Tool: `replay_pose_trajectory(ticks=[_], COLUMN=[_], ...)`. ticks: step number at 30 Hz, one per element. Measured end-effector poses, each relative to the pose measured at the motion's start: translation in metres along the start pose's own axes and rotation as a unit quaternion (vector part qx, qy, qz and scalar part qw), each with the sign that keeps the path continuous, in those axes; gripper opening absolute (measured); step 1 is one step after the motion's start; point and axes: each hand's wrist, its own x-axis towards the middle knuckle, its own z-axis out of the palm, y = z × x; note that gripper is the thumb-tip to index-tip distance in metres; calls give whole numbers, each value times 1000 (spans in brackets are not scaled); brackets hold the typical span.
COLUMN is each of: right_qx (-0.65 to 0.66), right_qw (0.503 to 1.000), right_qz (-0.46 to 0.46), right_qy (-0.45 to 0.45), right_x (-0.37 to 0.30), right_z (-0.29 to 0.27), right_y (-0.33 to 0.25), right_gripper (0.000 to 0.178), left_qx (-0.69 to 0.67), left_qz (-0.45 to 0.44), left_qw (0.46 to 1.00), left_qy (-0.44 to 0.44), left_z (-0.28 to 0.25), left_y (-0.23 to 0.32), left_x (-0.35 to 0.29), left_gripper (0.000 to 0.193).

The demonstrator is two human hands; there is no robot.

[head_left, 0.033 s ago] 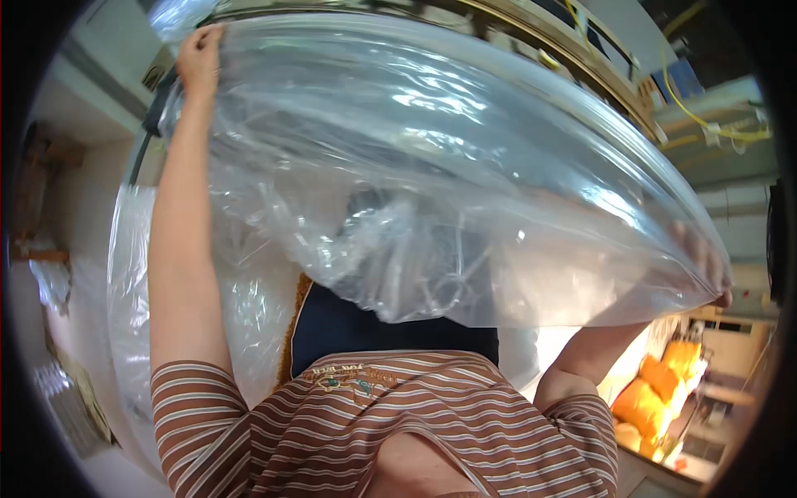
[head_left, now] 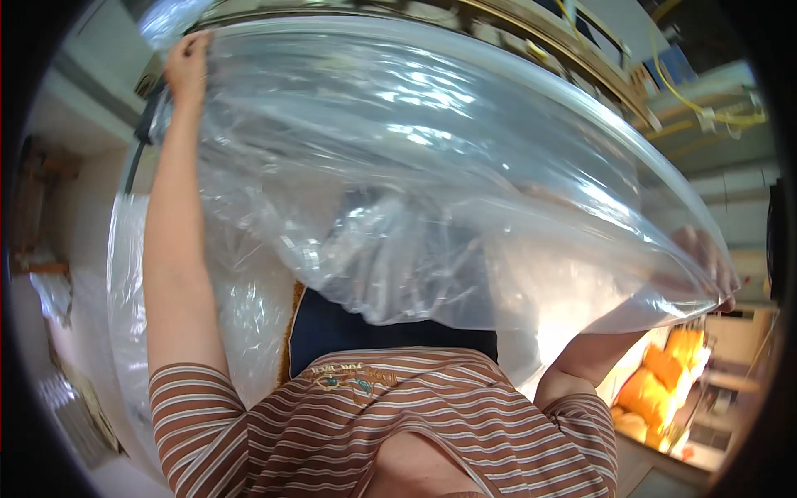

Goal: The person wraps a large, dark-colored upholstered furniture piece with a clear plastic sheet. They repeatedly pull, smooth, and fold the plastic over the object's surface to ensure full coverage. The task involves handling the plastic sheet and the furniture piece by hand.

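Note:
A wide sheet of clear plastic film (head_left: 357,108) stretches across the view between my raised arms. At the far left, my left hand (head_left: 188,70) is closed on the film's upper corner. Out at the right, my right hand (head_left: 707,261) grips the opposite end, partly seen through the film. The upper edge is drawn taut in a curve from hand to hand. Toward my body the film sags in crumpled folds (head_left: 365,241) that catch the light. More clear film (head_left: 129,274) hangs down beside my left arm.
A long wooden-edged bench or rack (head_left: 573,75) runs along the far side. A yellow cord (head_left: 677,93) hangs at the far right. Bright orange bundles (head_left: 652,386) lie at the lower right. Bundled clear plastic (head_left: 170,23) sits beyond my left hand.
My left hand has shifted slightly left with the film corner. The right hand has moved a little outward to the right, and the film's folds have settled differently.

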Motion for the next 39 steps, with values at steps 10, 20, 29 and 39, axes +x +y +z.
replay_pose_trajectory(ticks=[10,20,29,39], right_qx=[-536,-920,-970,-957], right_qw=[659,28,212,229], right_qz=[244,45,122,67], right_qy=[468,389,-6,167], right_x=[-243,-196,-143,-72], right_z=[-71,-116,-183,-252], right_y=[-25,-375,-58,-2], right_gripper=[30,35,35,34], left_qx=[129,46,166,265], left_qz=[-38,55,56,1], left_qw=[991,983,981,956], left_qy=[-6,-170,-81,-129], left_z=[10,54,-43,-101], left_y=[-91,47,-14,-69], left_x=[27,-36,-21,-7], left_gripper=[38,33,37,37])
